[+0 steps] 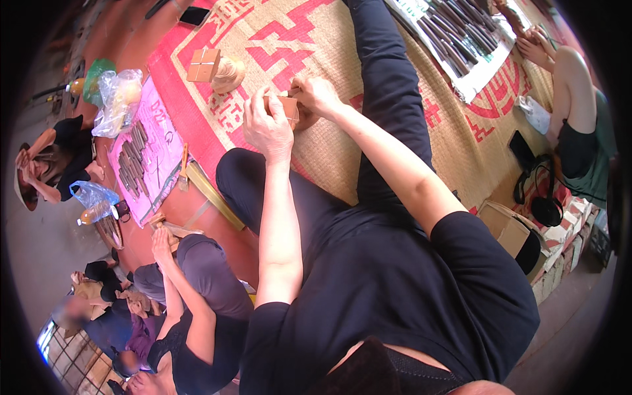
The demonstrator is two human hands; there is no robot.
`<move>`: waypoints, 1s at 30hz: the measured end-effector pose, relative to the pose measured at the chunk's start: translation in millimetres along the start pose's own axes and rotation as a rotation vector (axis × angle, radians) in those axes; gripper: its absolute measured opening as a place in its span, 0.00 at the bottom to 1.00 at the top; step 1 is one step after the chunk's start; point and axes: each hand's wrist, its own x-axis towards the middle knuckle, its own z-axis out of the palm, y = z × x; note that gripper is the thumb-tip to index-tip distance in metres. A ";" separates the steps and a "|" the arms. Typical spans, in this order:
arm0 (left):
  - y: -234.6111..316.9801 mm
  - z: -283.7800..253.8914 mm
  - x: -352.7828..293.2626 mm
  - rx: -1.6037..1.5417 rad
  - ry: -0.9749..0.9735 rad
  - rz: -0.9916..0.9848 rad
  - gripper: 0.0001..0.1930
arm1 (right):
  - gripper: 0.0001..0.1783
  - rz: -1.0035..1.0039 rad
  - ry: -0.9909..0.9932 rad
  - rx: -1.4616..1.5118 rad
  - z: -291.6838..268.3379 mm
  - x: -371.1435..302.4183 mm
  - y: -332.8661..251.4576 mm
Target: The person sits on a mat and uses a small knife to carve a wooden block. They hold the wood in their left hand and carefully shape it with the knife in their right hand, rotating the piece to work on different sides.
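My left hand [268, 128] is closed round a small reddish-brown block [290, 109], its fingers bent over the near side. A thin pale line runs across the block's top. At its far right side my right hand [317, 95] is closed, fingertips pinched together; what they hold, if anything, is too small to make out. Just beyond my left hand on the mat sits a similar brown block [203, 65] with pale bands crossing it. It touches or overlaps a rounded, light-coloured carved wooden piece [228, 74].
A red-and-straw woven mat [329, 155] lies under my legs. At the far right, a white sheet [471, 88] bears several carving tools [454, 39]. More tools [133, 158] lie on a pink sheet [158, 122] at left. Co-workers sit left and right; a cardboard box [505, 227] stands right.
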 end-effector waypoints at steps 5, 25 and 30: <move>-4.6 0.1 -0.9 0.002 0.019 0.007 0.11 | 0.09 -0.075 -0.025 0.023 1.2 -26.8 6.5; -2.2 -3.3 1.8 0.000 -0.020 -0.031 0.12 | 0.10 0.112 -0.044 0.106 -30.6 -47.5 2.3; -1.0 -7.9 4.5 -0.114 -0.054 -0.061 0.16 | 0.12 0.226 0.169 0.402 -15.8 -41.7 16.5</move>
